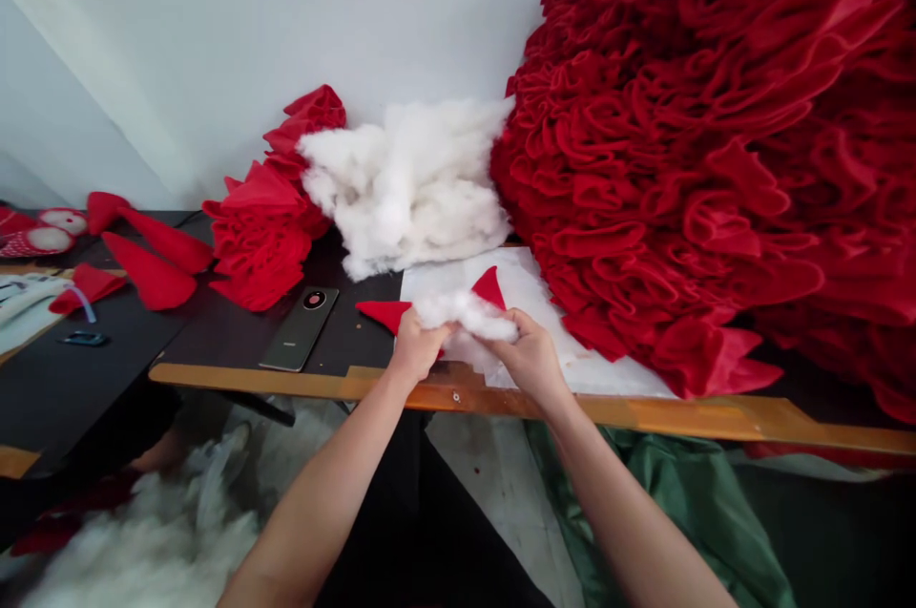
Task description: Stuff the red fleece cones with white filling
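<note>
My left hand [413, 344] and my right hand [528, 358] are closed together over the table's front edge. Between them they grip a red felt cone [386, 312] and a tuft of white stuffing [468, 314]. The cone's tip points left, and a second red point [489, 287] sticks up behind the tuft. Under my hands lies a white sheet [530, 288]. Just behind it sits a big heap of white stuffing [411, 183].
A huge pile of red felt pieces [716, 140] fills the right side. A smaller red pile [268, 217] and a phone [301, 326] lie left of the stuffing. Finished red cones [154, 269] rest on the left table. More stuffing [150, 541] and green cloth [687, 493] lie on the floor.
</note>
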The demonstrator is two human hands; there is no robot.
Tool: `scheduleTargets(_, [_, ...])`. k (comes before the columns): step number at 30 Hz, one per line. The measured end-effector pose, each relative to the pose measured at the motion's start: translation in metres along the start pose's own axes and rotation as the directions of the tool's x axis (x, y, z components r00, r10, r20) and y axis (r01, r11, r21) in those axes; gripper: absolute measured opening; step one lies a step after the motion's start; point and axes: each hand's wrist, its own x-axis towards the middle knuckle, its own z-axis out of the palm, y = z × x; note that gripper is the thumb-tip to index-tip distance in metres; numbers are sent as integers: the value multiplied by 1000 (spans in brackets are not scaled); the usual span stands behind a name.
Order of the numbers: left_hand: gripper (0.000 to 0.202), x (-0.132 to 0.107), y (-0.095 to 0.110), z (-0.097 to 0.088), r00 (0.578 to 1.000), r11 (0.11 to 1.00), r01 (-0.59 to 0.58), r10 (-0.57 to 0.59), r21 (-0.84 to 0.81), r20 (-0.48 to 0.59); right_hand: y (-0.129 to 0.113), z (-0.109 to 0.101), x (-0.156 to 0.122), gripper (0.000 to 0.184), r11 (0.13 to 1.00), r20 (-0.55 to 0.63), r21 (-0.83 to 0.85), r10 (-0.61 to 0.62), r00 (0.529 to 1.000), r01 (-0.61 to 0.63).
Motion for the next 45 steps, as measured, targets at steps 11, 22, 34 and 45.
scheduleTargets(11, [22, -9, 16, 2, 951, 984, 84, -127, 159, 282, -9, -8, 1, 73, 600, 411, -407, -553, 725, 689])
scheduleTargets(22, [43, -29, 35, -15, 975, 933, -51, -31, 357, 220, -2, -24, 4, 26, 890, 249, -206, -354, 901, 407])
scheduleTargets(34, [11, 8, 9, -23, 961, 236, -276, 66, 932, 268, -3, -25, 21, 30, 936, 354, 274, 117, 928, -222])
scheduleTargets(45, [14, 14, 36, -25, 999, 827, 38, -20, 561, -37, -26, 27, 30, 20, 936, 574, 234, 84, 815, -261])
